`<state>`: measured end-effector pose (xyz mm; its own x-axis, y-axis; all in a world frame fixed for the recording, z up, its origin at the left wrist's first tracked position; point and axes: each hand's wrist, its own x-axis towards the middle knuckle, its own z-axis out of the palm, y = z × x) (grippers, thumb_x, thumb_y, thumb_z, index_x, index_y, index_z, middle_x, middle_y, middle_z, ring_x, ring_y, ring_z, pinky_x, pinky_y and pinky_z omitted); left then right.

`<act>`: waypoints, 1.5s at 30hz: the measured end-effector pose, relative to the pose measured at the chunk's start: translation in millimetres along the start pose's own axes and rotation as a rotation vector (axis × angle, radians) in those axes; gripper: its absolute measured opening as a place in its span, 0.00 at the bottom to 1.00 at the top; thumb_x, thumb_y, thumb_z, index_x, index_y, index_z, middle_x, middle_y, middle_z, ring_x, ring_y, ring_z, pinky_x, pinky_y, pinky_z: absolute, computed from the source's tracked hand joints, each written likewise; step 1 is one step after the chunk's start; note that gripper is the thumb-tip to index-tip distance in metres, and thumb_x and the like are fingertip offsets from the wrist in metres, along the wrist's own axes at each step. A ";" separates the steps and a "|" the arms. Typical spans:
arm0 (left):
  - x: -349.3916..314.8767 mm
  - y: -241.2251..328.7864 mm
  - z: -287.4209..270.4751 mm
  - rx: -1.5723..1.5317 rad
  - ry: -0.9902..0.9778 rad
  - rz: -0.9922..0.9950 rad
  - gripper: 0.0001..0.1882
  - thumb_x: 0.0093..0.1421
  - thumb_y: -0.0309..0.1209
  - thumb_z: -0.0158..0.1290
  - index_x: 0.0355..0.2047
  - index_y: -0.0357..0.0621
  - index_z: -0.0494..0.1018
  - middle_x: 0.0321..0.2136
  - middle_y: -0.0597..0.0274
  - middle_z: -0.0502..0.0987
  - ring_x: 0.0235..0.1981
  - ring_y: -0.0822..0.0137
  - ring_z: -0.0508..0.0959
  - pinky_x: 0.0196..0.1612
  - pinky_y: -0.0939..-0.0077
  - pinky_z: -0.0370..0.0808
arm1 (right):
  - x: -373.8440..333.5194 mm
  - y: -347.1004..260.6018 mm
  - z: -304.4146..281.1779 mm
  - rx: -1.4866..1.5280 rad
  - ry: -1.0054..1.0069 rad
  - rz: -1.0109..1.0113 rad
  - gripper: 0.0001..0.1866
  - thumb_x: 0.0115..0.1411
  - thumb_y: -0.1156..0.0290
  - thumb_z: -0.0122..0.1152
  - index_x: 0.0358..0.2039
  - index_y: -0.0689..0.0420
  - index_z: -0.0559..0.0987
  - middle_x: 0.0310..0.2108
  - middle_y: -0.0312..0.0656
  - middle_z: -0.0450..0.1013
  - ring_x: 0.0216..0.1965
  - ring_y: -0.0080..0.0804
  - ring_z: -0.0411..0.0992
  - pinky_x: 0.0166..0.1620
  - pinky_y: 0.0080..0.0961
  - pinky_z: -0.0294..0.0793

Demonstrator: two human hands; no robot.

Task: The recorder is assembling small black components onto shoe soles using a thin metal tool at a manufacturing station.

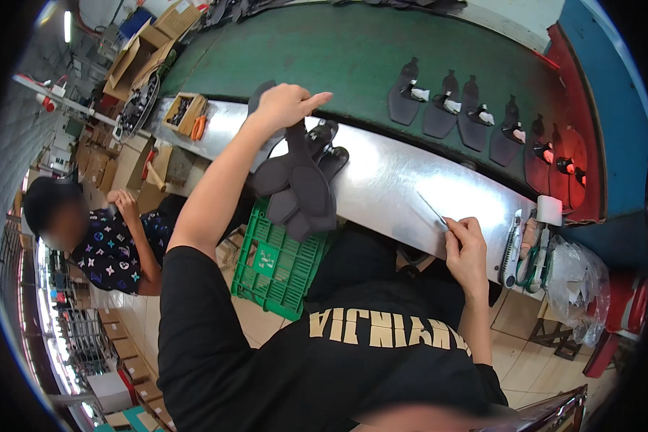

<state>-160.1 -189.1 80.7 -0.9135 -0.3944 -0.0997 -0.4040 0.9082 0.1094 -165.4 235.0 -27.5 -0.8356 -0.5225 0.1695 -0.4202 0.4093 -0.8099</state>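
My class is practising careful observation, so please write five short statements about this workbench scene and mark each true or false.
1. The person's right hand holds a thin tool. True.
2. The green crate stands on top of the metal table. False: it is lower than the tabletop.
3. Orange-handled pliers lie beside the wooden box. True.
4. The co-worker at the left is bareheaded. False: a dark cap is worn.
5. Several dark sandals lie on the green surface. True.

Pale tiled floor (510, 351), grey wall (30, 140) at left, white tube light (68, 27).
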 end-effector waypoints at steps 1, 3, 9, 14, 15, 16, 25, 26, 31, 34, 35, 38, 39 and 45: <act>17.5 -5.7 15.7 -0.042 -0.016 0.003 0.40 0.60 0.69 0.39 0.24 0.45 0.82 0.25 0.55 0.81 0.33 0.52 0.81 0.40 0.61 0.76 | 0.7 6.7 -3.2 -0.030 0.045 0.044 0.10 0.57 0.79 0.59 0.39 0.62 0.81 0.29 0.47 0.71 0.28 0.39 0.71 0.33 0.30 0.71; 42.5 -13.2 43.0 0.083 -0.141 -0.045 0.43 0.58 0.72 0.34 0.29 0.46 0.83 0.31 0.50 0.82 0.40 0.50 0.81 0.45 0.60 0.75 | -0.2 21.7 -12.4 -0.099 0.109 0.055 0.10 0.56 0.79 0.59 0.39 0.62 0.81 0.29 0.46 0.71 0.29 0.41 0.71 0.35 0.31 0.71; 87.6 68.0 13.9 -0.138 0.015 0.085 0.40 0.58 0.68 0.42 0.44 0.44 0.81 0.42 0.46 0.80 0.47 0.50 0.79 0.50 0.61 0.74 | -8.6 57.6 -39.0 -0.385 0.258 0.050 0.14 0.54 0.78 0.61 0.43 0.58 0.81 0.30 0.43 0.70 0.34 0.43 0.69 0.39 0.36 0.69; 159.7 108.3 118.7 -0.218 0.047 0.031 0.38 0.57 0.57 0.53 0.63 0.50 0.64 0.55 0.47 0.72 0.58 0.48 0.70 0.57 0.58 0.69 | 4.2 56.6 -37.1 -0.457 0.276 0.055 0.22 0.52 0.79 0.62 0.50 0.54 0.78 0.35 0.43 0.69 0.38 0.42 0.69 0.41 0.36 0.69; 166.5 111.6 147.6 -0.292 0.077 -0.035 0.36 0.58 0.56 0.51 0.63 0.55 0.62 0.58 0.45 0.67 0.62 0.43 0.63 0.60 0.47 0.65 | 8.0 51.2 -36.8 -0.447 0.263 0.049 0.22 0.52 0.78 0.62 0.50 0.54 0.78 0.36 0.44 0.69 0.39 0.43 0.69 0.42 0.36 0.69; 163.1 132.2 165.9 -0.348 0.157 -0.044 0.30 0.60 0.53 0.51 0.61 0.58 0.66 0.59 0.45 0.65 0.64 0.39 0.60 0.60 0.35 0.59 | 6.8 50.2 -39.1 -0.452 0.262 0.070 0.22 0.52 0.78 0.62 0.50 0.54 0.78 0.36 0.44 0.69 0.40 0.43 0.69 0.43 0.36 0.70; 133.4 148.3 190.6 -0.355 0.573 -0.046 0.18 0.56 0.39 0.60 0.45 0.52 0.74 0.51 0.44 0.70 0.58 0.40 0.66 0.58 0.38 0.62 | -9.0 32.1 -44.0 -0.420 0.385 -0.010 0.23 0.51 0.81 0.62 0.50 0.57 0.78 0.48 0.52 0.66 0.49 0.50 0.66 0.53 0.39 0.66; 132.1 143.0 184.2 -0.511 0.561 -0.056 0.17 0.53 0.36 0.62 0.44 0.51 0.74 0.48 0.46 0.71 0.53 0.44 0.70 0.54 0.46 0.67 | -8.4 26.3 -43.7 -0.402 0.419 -0.050 0.22 0.51 0.81 0.61 0.49 0.58 0.79 0.48 0.52 0.66 0.49 0.49 0.66 0.53 0.37 0.66; 101.4 138.1 136.6 -0.955 0.802 0.121 0.13 0.52 0.27 0.64 0.38 0.42 0.78 0.33 0.61 0.77 0.34 0.67 0.78 0.38 0.75 0.75 | 1.1 -3.6 -40.5 0.021 0.406 -0.138 0.15 0.53 0.82 0.58 0.43 0.62 0.80 0.45 0.49 0.69 0.46 0.41 0.70 0.49 0.30 0.70; 25.0 169.5 91.8 -1.645 0.284 0.216 0.11 0.54 0.24 0.61 0.39 0.37 0.78 0.37 0.63 0.79 0.37 0.72 0.78 0.43 0.78 0.75 | 11.5 25.1 -26.7 0.761 0.267 0.084 0.15 0.59 0.78 0.59 0.48 0.60 0.75 0.51 0.50 0.70 0.52 0.40 0.70 0.55 0.31 0.68; -9.9 173.1 80.3 -1.683 0.072 0.185 0.11 0.55 0.22 0.61 0.40 0.36 0.78 0.38 0.62 0.80 0.38 0.73 0.78 0.43 0.79 0.75 | 21.9 17.2 -24.8 1.058 0.190 0.064 0.18 0.60 0.76 0.59 0.51 0.61 0.72 0.52 0.51 0.70 0.54 0.42 0.70 0.58 0.33 0.66; -100.6 167.4 84.6 -1.787 -0.450 0.117 0.14 0.56 0.19 0.59 0.45 0.36 0.78 0.38 0.61 0.81 0.39 0.73 0.79 0.44 0.80 0.76 | 39.9 -21.2 -16.7 1.468 0.020 0.040 0.25 0.58 0.73 0.61 0.55 0.65 0.67 0.53 0.54 0.71 0.60 0.47 0.67 0.63 0.39 0.61; -120.9 164.7 92.0 -1.925 -0.485 0.162 0.13 0.58 0.19 0.58 0.44 0.35 0.78 0.39 0.60 0.81 0.39 0.72 0.79 0.45 0.78 0.76 | 41.0 -27.1 -16.6 1.376 -0.082 0.009 0.26 0.57 0.72 0.63 0.54 0.66 0.67 0.53 0.55 0.70 0.59 0.46 0.68 0.63 0.41 0.63; -156.5 115.5 101.0 -2.054 -0.252 0.088 0.14 0.58 0.17 0.55 0.45 0.35 0.76 0.49 0.47 0.76 0.45 0.63 0.80 0.47 0.68 0.81 | 31.5 -68.2 -8.6 1.181 -0.133 -0.027 0.16 0.54 0.73 0.64 0.36 0.55 0.64 0.34 0.37 0.64 0.34 0.22 0.62 0.41 0.24 0.66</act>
<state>-59.0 -8.3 9.1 -0.9762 -0.1823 -0.1173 0.0145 -0.5945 0.8039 -166.1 197.1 37.8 -0.7592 -0.6222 0.1909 0.2073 -0.5092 -0.8353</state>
